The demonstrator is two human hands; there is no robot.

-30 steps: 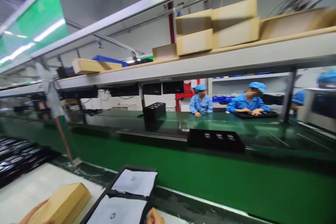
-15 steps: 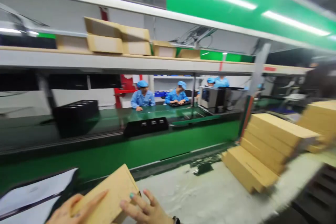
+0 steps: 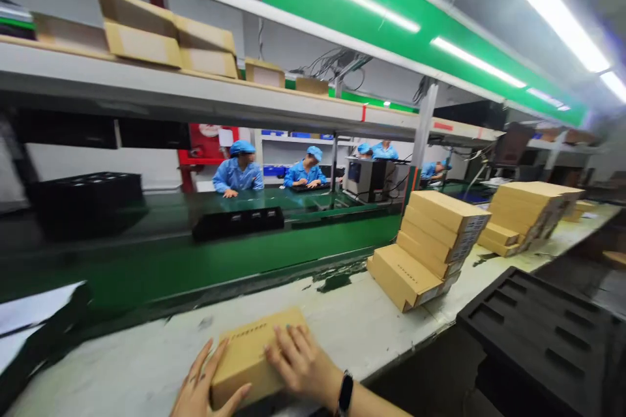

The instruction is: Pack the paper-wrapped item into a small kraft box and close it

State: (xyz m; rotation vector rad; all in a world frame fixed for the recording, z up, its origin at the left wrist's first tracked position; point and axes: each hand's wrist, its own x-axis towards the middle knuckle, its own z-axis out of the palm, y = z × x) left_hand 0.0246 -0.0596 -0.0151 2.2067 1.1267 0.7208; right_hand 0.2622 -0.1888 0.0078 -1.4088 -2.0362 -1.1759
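Observation:
A small brown cardboard box (image 3: 259, 355), closed and with a line of dark print on its top, lies on the pale worktop in front of me. My left hand (image 3: 203, 381) grips its left end, fingers spread along the edge and thumb against the near side. Across the right part of the top lie the bent fingers of my right hand (image 3: 298, 358), which holds the box at its near right edge; that thumb is hidden. A dark band is on my right wrist.
Stacked brown boxes (image 3: 435, 234) stand to the right, with more stacks (image 3: 528, 208) farther along the worktop (image 3: 147, 352). Black trays (image 3: 542, 332) sit beside its near edge. Beyond a green conveyor (image 3: 161, 267), people in blue work. Open cartons (image 3: 141, 39) line the shelf above.
The box has gone from raised and tilted at lower left to lying on the worktop, farther right in view. My right hand has moved onto its top. The view has swung right.

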